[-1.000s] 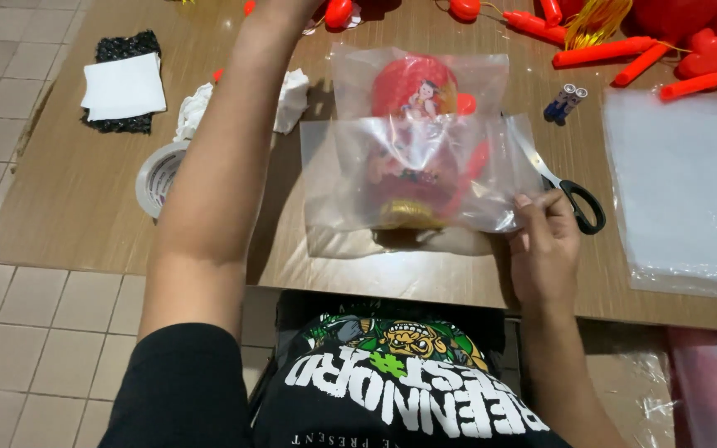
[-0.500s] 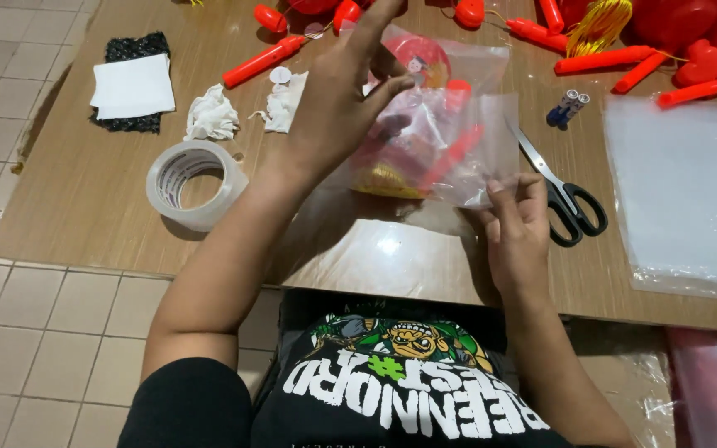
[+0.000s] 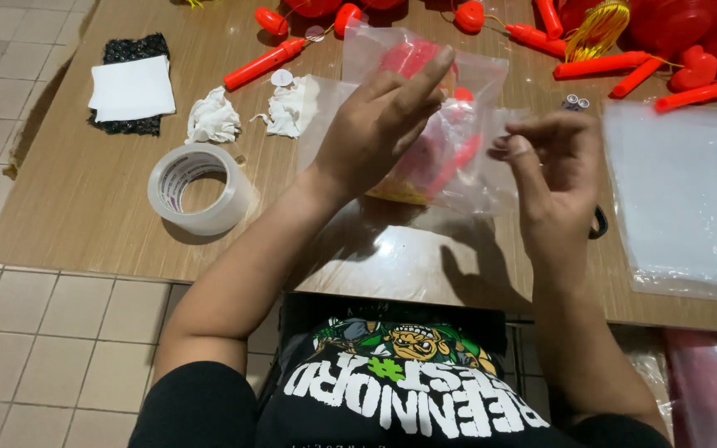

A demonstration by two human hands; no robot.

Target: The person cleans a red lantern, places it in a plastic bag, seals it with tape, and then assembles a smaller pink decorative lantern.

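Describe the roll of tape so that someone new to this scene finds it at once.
On the wooden table, look to the near left part, left of the person's left forearm. The roll of tape lies flat there, a clear ring with a white core, below two crumpled white tissues; it is the only ring-shaped thing.

One head-worn camera looks steeply down and forward from close above the seated person's chest. The black shirt (image 3: 400, 398) fills the bottom centre, both forearms run up into mid-frame, and the wooden worktop (image 3: 76, 199) spans the upper frame, its far edge cut off. Tiled floor (image 3: 35, 348) shows at lower left.
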